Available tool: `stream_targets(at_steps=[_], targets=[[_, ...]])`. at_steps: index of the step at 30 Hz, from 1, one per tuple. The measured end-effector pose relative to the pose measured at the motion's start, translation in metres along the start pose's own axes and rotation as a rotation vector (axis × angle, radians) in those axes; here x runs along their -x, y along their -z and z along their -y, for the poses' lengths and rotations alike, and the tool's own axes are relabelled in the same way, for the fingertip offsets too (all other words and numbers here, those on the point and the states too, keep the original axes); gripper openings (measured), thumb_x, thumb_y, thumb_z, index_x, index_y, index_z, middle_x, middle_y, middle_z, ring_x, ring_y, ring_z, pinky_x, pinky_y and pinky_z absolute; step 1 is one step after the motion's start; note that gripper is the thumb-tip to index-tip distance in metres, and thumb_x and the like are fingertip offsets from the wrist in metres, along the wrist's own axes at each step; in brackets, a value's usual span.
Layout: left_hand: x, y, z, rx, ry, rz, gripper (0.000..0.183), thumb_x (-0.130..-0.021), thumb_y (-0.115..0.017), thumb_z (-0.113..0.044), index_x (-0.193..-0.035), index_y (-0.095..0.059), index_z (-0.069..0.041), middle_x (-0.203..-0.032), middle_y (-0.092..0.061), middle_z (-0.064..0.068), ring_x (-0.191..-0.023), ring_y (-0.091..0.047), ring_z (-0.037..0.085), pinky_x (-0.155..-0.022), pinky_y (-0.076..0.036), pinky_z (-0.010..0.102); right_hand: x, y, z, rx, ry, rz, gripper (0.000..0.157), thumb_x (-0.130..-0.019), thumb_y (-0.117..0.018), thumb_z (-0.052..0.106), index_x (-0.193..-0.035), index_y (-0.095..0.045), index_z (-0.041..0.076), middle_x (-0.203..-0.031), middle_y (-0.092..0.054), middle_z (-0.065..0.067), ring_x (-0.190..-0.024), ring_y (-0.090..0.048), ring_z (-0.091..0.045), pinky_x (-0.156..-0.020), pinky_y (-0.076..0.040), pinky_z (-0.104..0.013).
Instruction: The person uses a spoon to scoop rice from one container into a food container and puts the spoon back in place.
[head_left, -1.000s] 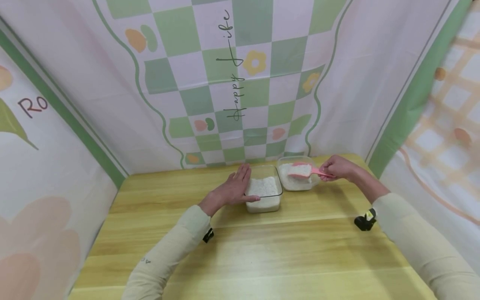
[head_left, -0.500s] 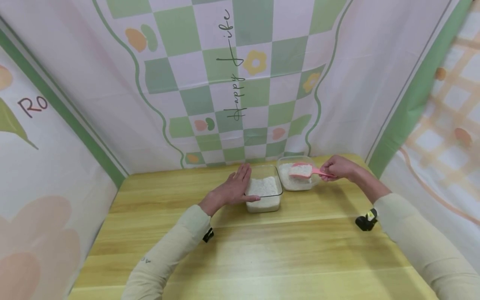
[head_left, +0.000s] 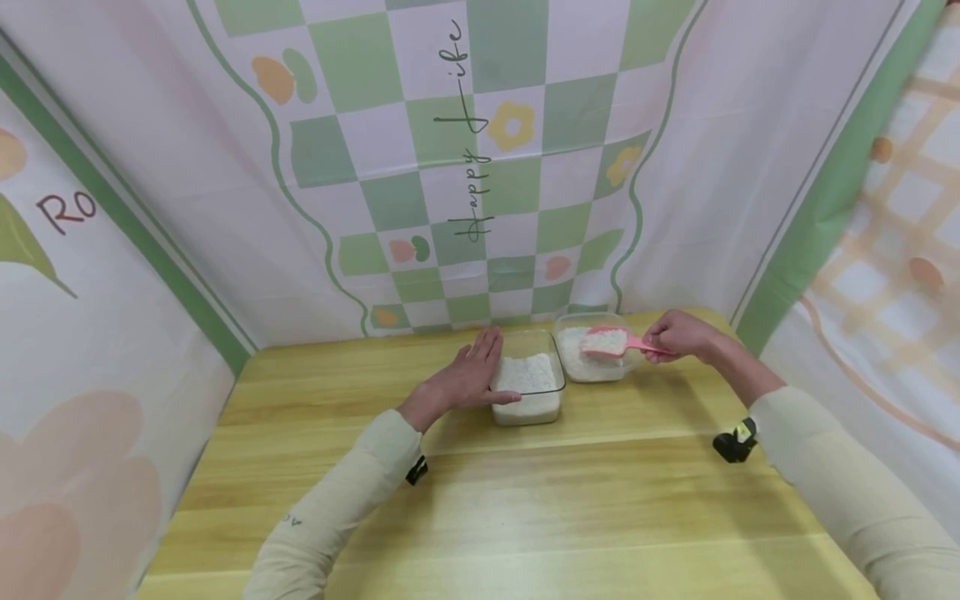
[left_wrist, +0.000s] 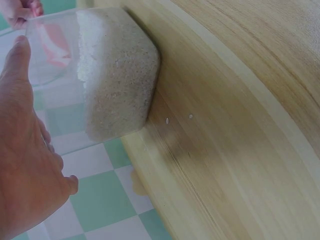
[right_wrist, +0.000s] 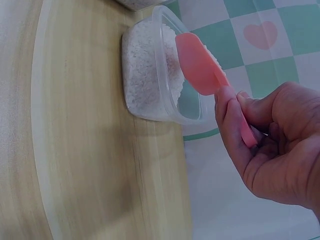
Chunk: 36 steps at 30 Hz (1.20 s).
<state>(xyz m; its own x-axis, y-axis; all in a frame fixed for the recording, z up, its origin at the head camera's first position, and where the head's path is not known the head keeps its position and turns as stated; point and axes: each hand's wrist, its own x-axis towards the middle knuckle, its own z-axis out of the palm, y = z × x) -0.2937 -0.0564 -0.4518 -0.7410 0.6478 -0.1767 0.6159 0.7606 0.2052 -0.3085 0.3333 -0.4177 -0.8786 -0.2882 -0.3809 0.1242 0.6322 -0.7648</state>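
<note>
My right hand (head_left: 678,335) pinches the handle of a pink scoop (right_wrist: 200,65) heaped with white rice. Its bowl hangs over a clear plastic container (right_wrist: 162,65) partly filled with white rice (right_wrist: 145,70). To the left stands a glass container (head_left: 540,392), about half full of greyish-white rice (left_wrist: 120,75). Straight fingers of my left hand (head_left: 465,379) lie along its left rim, with the thumb reaching across the front corner. In the left wrist view the glass wall partly veils the scoop.
Both containers stand side by side near the back edge of the wooden table (head_left: 480,500). A checked curtain (head_left: 510,208) hangs right behind them. A few loose rice grains (left_wrist: 190,116) lie on the wood by the glass container.
My right hand has shifted the loaded scoop slightly to the right over the plastic container. The left hand and both containers stay in place.
</note>
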Motion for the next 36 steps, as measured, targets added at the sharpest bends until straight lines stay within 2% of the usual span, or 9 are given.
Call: stream_targets(at_steps=[12, 23, 36], targets=[[0.0, -0.0004, 0.0006, 0.01, 0.0, -0.002, 0.11, -0.093, -0.044, -0.073, -0.159, 0.011, -0.004, -0.167, 0.016, 0.011, -0.156, 0.009, 0.028, -0.126, -0.012, 0.05, -0.001, 0.0, -0.0003, 0.029, -0.002, -0.009, 0.028, -0.099, -0.045, -0.002, -0.104, -0.064, -0.022, -0.072, -0.07, -0.002, -0.065, -0.066, -0.008, -0.062, -0.056, -0.019], [-0.0006, -0.0001, 0.0005, -0.001, 0.007, 0.002, 0.111, -0.092, -0.043, -0.074, -0.159, 0.011, -0.004, -0.167, 0.016, 0.011, -0.156, 0.009, 0.027, -0.126, -0.012, 0.049, 0.0002, 0.0011, 0.0023, 0.058, -0.005, -0.016, 0.033, -0.1, -0.044, -0.001, -0.115, -0.057, -0.027, -0.073, -0.07, -0.002, -0.065, -0.066, -0.007, -0.062, -0.056, -0.019], [-0.0013, -0.0008, 0.0006, -0.013, 0.007, 0.005, 0.11, -0.093, -0.042, -0.074, -0.158, 0.011, -0.004, -0.167, 0.016, 0.012, -0.156, 0.011, 0.026, -0.126, -0.012, 0.048, 0.0029, 0.0045, 0.0038, 0.064, -0.013, -0.011, 0.032, -0.1, -0.045, -0.001, -0.113, -0.057, -0.027, -0.073, -0.07, -0.002, -0.065, -0.066, -0.007, -0.062, -0.056, -0.019]])
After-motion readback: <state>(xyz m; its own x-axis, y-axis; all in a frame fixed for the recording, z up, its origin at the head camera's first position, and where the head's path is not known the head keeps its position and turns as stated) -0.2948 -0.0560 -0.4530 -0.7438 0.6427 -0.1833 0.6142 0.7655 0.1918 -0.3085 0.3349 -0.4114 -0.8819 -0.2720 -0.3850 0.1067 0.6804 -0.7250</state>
